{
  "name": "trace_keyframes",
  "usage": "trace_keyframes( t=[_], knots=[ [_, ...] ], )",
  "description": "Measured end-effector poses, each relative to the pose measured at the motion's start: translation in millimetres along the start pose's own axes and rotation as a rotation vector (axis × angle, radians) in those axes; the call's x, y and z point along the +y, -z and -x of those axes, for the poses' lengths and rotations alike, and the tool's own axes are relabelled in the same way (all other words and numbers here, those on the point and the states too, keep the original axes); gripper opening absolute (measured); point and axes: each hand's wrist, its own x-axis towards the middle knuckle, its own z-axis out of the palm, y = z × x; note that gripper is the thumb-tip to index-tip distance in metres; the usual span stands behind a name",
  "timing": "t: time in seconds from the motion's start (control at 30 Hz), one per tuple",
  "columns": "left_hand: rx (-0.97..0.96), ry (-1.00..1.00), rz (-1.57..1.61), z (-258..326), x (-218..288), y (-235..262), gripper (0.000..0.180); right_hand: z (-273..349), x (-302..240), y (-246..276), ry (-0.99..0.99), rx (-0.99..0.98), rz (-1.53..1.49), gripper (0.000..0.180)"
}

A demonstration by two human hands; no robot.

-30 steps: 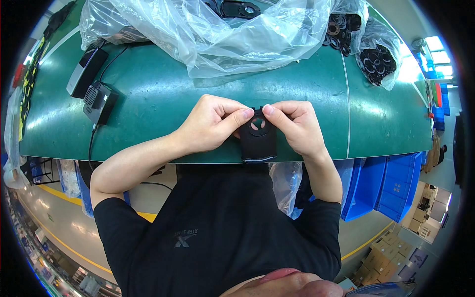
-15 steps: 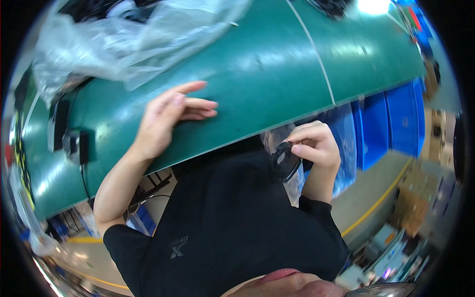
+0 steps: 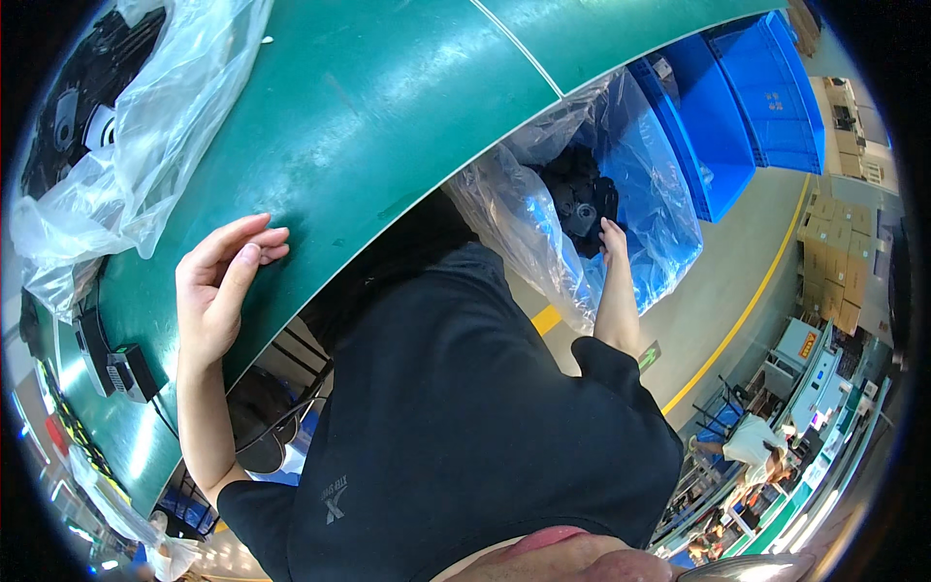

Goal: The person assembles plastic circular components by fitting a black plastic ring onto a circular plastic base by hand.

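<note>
My left hand (image 3: 213,281) is held over the green table (image 3: 388,116) near its front edge, fingers loosely bent and apart from the thumb, holding nothing. To the right, past the table edge, my right hand (image 3: 613,241) reaches into a clear plastic bag (image 3: 669,199) lining a container. Its fingertips pinch the edge of a black plastic part (image 3: 607,199). Several similar dark parts (image 3: 572,175) lie in the bag just beyond. The held part overlaps them in view, so its full outline is hard to make out.
Blue bins (image 3: 713,145) stand right of the bag. At the table's far left lies another clear plastic bag (image 3: 184,126) with black parts, near a small black box (image 3: 131,373) with a cable. Stacked cartons (image 3: 834,252) and a person (image 3: 756,451) are farther off at right.
The view has swung right. My right hand has carried the black plastic part from in front of my body out into the lined container. My left hand stays open over the table.
</note>
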Motion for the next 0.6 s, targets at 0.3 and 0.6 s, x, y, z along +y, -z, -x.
trace_keyframes(
  t=[0.3, 0.6],
  knots=[
    [-0.085, -0.109, -0.362, -7.2, 19.9, 5.8, 0.026, 37.7, -68.0, -3.8, -0.010, -0.176, 0.010, 0.028],
    [0.071, -0.310, -0.395, -19.3, 7.8, 14.8, 0.033, 279.9, -293.6, 4.4, 1.002, -1.192, 0.429, 0.019]
  ],
)
